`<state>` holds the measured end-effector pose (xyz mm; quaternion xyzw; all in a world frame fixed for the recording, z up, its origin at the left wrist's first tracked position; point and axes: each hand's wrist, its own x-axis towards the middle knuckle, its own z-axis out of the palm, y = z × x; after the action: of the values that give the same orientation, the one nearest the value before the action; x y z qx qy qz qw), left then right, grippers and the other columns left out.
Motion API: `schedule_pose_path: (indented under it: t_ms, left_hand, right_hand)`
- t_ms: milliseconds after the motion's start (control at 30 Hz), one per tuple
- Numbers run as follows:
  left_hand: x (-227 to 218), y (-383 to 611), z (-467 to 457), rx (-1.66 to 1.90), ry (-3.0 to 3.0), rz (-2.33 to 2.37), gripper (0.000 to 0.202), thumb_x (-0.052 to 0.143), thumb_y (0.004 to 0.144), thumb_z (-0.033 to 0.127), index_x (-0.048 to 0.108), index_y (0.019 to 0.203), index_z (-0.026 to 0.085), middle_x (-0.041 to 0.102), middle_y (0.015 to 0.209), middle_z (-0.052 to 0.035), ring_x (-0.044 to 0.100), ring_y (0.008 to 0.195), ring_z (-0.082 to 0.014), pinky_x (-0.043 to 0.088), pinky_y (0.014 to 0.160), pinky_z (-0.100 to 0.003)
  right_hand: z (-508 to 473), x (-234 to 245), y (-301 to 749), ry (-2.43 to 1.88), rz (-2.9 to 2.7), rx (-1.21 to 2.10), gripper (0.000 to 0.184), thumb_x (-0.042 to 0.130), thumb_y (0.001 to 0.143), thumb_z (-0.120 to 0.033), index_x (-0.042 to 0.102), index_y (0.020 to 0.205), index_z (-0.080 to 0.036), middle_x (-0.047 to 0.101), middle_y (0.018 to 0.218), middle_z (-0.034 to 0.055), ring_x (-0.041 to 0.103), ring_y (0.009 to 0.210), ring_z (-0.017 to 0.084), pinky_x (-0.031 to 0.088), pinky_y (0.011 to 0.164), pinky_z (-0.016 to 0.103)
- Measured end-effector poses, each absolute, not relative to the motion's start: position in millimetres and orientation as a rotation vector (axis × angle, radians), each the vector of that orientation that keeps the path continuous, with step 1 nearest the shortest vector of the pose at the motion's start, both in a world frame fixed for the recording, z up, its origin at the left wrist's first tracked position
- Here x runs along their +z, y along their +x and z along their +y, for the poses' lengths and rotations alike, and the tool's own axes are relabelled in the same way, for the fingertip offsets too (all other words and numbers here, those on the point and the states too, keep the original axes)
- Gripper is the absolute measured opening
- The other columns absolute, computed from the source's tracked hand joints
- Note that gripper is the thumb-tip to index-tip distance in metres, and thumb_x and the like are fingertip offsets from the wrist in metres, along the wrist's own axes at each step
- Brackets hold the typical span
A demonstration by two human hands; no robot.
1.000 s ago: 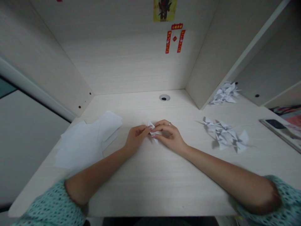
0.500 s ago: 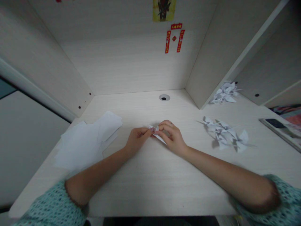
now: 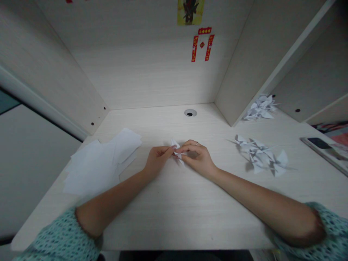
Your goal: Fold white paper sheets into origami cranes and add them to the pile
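A small folded piece of white paper (image 3: 176, 152), perhaps an origami figure, sits between my two hands just above the desk. My left hand (image 3: 158, 160) pinches its left side with the fingertips. My right hand (image 3: 197, 157), with a ring on one finger, grips its right side, and the fingers hide part of the fold. To the left of my left hand lies a loose stack of white paper sheets (image 3: 100, 163), not touching it.
Several folded white paper cranes (image 3: 258, 156) lie in a heap right of my right hand, and more (image 3: 260, 108) sit against the right panel. A phone on a book (image 3: 319, 143) lies at the right edge. Pale wood panels enclose the desk (image 3: 174, 214), which has a cable grommet (image 3: 190, 112).
The long paper point that stuck out toward my right wrist half a second ago no longer shows. My right hand now sits lower and closer over the paper.
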<state>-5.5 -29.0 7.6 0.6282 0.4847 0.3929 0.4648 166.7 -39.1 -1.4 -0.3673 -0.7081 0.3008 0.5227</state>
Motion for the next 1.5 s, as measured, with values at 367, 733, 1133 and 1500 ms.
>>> schedule_pose_path:
  t_ms: [367, 733, 1133, 1500]
  left_hand:
    - [4.7, -6.7, -27.9, 0.904, 1.576, 1.185, 0.043, 0.056, 0.080, 0.050, 0.071, 0.061, 0.015, 0.055, 0.051, 0.0031, 0.044, 0.052, -0.0100, 0.031, 0.054, -0.022]
    - [5.8, -6.4, -29.4, 0.854, 1.596, 1.164, 0.048, 0.053, 0.081, 0.051, 0.049, 0.051, 0.014, 0.030, 0.051, 0.0042, 0.027, 0.052, -0.0078, 0.018, 0.050, -0.024]
    - [10.4, -4.2, -30.3, 0.844, 1.624, 1.172, 0.049, 0.052, 0.081, 0.052, 0.046, 0.049, 0.015, 0.030, 0.051, 0.0037, 0.028, 0.052, -0.0084, 0.019, 0.050, -0.024]
    - [12.8, -4.0, -30.1, 0.834, 1.629, 1.161, 0.047, 0.052, 0.081, 0.049, 0.055, 0.049, 0.014, 0.040, 0.050, 0.0040, 0.035, 0.052, -0.0084, 0.026, 0.051, -0.022]
  right_hand:
    - [-40.9, 0.2, 165.0, -0.881, -1.707, 0.671, 0.007, 0.065, 0.081, -0.025, 0.068, 0.078, -0.021, 0.060, 0.075, 0.0029, 0.057, 0.073, 0.016, 0.045, 0.068, 0.031]
    - [-43.9, 3.9, 166.1, -0.830, -1.805, 0.575, 0.006, 0.062, 0.083, -0.022, 0.068, 0.082, -0.021, 0.062, 0.076, 0.0030, 0.058, 0.072, 0.015, 0.046, 0.068, 0.029]
    - [-42.5, 2.9, 167.1, -0.926, -1.801, 0.622, 0.013, 0.060, 0.085, -0.029, 0.068, 0.078, -0.021, 0.065, 0.077, 0.0045, 0.059, 0.075, 0.017, 0.047, 0.071, 0.032]
    - [-39.2, -1.8, 167.6, -0.903, -1.672, 0.779, 0.013, 0.068, 0.079, -0.033, 0.074, 0.073, -0.024, 0.069, 0.071, 0.0015, 0.061, 0.069, 0.015, 0.047, 0.068, 0.029]
